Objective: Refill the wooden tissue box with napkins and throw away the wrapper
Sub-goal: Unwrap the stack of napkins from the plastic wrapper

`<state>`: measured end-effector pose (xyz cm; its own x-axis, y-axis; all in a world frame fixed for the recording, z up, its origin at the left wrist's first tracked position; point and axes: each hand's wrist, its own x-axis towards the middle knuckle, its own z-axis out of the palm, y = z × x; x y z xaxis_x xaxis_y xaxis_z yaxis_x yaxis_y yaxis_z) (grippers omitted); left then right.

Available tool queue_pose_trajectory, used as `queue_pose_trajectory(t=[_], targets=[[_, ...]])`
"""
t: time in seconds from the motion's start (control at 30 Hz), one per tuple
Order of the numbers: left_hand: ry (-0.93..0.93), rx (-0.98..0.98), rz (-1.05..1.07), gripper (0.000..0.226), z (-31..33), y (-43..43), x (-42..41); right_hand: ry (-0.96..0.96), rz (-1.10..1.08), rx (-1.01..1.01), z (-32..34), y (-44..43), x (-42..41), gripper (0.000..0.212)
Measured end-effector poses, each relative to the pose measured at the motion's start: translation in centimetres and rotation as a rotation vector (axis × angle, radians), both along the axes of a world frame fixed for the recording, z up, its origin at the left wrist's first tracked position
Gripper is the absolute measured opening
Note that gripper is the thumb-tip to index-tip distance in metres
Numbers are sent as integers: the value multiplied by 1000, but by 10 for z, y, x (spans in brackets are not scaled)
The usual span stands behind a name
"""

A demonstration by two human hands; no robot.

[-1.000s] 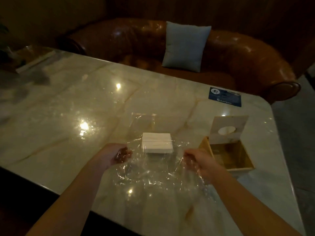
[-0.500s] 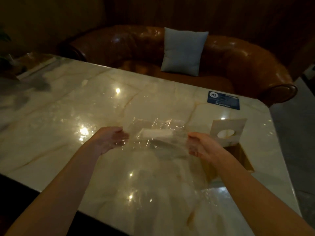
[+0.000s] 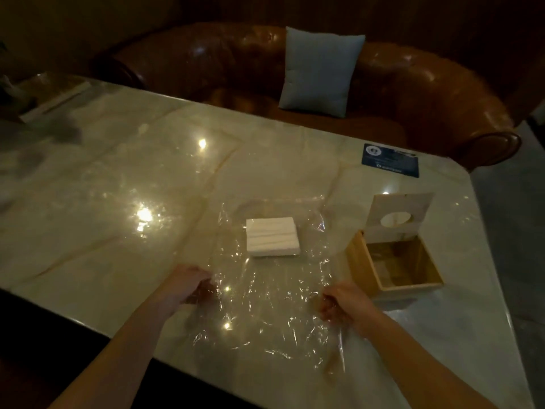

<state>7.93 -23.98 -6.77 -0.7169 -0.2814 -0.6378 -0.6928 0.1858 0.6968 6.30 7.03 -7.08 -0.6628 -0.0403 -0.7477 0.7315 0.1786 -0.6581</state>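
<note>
From the head camera, our left hand and right hand each pinch the near edge of the clear wrapper spread on the table. The napkins lie on it, beside the open wooden box.

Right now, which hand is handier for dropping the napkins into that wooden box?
The right hand, probably. The open wooden box sits on its side of the napkin stack; the left hand would cross over. Both hands grip the clear wrapper.
</note>
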Motion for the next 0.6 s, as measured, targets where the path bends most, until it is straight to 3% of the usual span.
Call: queue_pose_trajectory(t=[0.2,0.33,0.47,0.6], targets=[[7,-351,-181,26,-15,3,5,63,103,220,-9,0,5,31],[-72,-636,-342,10,-5,13,3,102,281,418,-8,1,2,29],[89,-989,-430,21,8,34,4,290,650,831,8,0,-5,24],[218,-1009,-498,38,9,70,8,602,707,947,14,-6,-17,27]])
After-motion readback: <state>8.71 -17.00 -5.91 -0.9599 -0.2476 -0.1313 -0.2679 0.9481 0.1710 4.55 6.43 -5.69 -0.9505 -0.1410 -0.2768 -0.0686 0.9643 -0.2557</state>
